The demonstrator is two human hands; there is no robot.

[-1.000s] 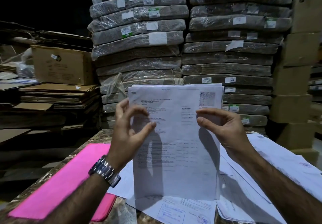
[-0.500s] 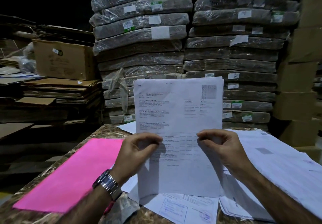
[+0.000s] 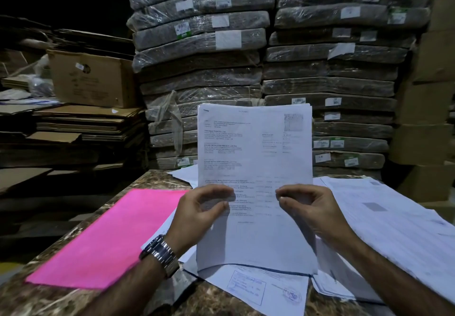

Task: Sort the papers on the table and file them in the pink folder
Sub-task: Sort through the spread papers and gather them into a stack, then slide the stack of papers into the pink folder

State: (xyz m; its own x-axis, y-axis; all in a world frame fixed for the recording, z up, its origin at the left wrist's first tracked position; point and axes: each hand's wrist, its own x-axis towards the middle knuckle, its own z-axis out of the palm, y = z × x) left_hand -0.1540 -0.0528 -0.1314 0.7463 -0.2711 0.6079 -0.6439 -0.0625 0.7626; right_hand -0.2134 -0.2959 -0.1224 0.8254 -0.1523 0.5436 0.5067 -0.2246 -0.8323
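Note:
I hold a thin stack of printed white papers (image 3: 254,158) upright in front of me, its bottom edge resting on the sheets below. My left hand (image 3: 200,213), a metal watch on its wrist, pinches the stack's left side. My right hand (image 3: 309,208) pinches its right side at the same height. The pink folder (image 3: 108,239) lies shut and flat on the table to the left, apart from my hands. Loose papers (image 3: 384,227) spread over the right part of the table. A stamped sheet (image 3: 256,288) lies under the held stack.
The table has a brown marbled top (image 3: 214,301). Behind it rise two tall stacks of plastic-wrapped bundles (image 3: 327,74). At the left are a cardboard box (image 3: 91,79) and flattened cartons (image 3: 81,123). Cardboard boxes (image 3: 428,143) stand at the right.
Both hands slid down from the upper part of the sheets to the middle and pinched them. The stack came down until its bottom edge met the papers on the table.

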